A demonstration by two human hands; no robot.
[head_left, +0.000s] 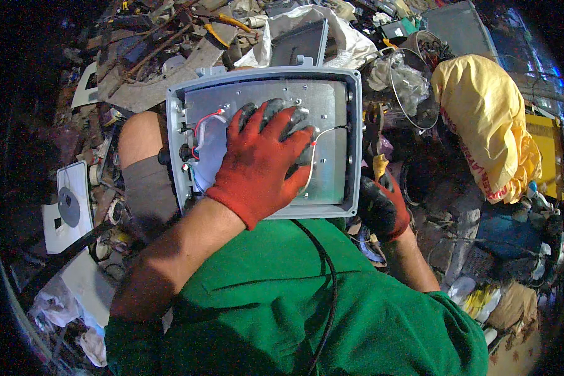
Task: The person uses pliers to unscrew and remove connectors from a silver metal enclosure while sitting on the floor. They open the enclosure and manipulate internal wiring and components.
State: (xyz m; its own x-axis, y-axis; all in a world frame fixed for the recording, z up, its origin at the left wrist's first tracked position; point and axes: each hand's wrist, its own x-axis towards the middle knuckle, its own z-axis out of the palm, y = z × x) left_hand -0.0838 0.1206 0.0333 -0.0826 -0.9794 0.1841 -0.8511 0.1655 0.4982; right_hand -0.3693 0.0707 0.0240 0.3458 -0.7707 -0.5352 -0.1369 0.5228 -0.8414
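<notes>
A grey box (353,188) lies open across my lap, with a bare metal plate (329,172) inside. My left hand (263,156), in a red glove with dark fingertips, rests on this plate with its fingers spread. Red and white wires (202,125) run along the box's left wall. A pale wire (320,135) leads from beside my left thumb to the right wall. Just outside the box's right side is my right hand (387,203), gloved alike, its fingers curled. A yellowish piece (380,165) shows above its fingers; its kind is unclear.
Mixed scrap surrounds me. A filled yellow sack (482,119) stands at the right, and a white sack (351,44) lies beyond the box. At the left are white panels (66,229). A dark cord (328,263) hangs over my green clothing.
</notes>
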